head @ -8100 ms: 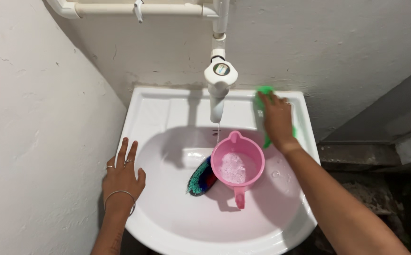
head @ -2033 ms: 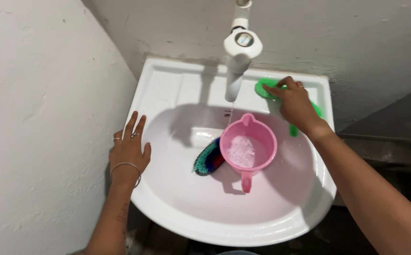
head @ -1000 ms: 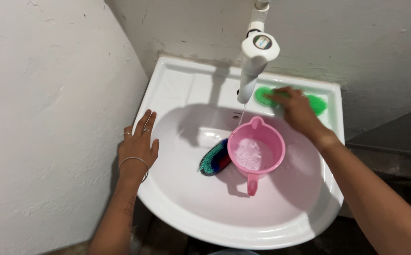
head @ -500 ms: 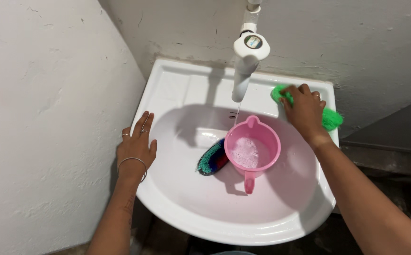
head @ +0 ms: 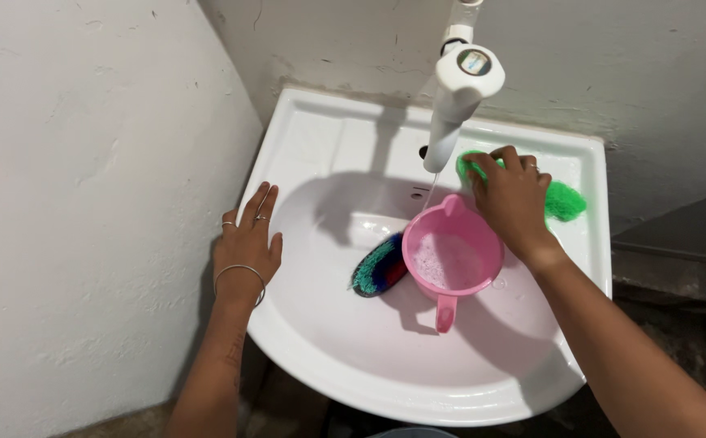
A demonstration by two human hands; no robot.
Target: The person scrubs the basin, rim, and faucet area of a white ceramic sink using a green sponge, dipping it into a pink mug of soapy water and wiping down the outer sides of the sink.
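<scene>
Green scrubber (head: 562,199) sits pressed under the right hand (head: 512,199), fingers clamped over it on the sink ledge (head: 588,243). Left hand (head: 247,243) lies flat and empty on the rim; firm, even pressure with overlapping strokes would serve best.

A white washbasin (head: 320,341) is mounted against a rough pale wall (head: 85,203), into whose corner its left rim is pressed. A pink jug (head: 453,258) with foamy water inside is set in the bowl, its handle pointed toward the front rim and its spout toward the back. Just beside the jug, on its left and touching it, a brush (head: 379,266) with green, blue and red bristles is laid on the bowl's slope. On the flat back ledge at the right, a green scrubbing pad (head: 564,199) is laid. Drops of water are seen on the bowl near the jug's right side.
</scene>
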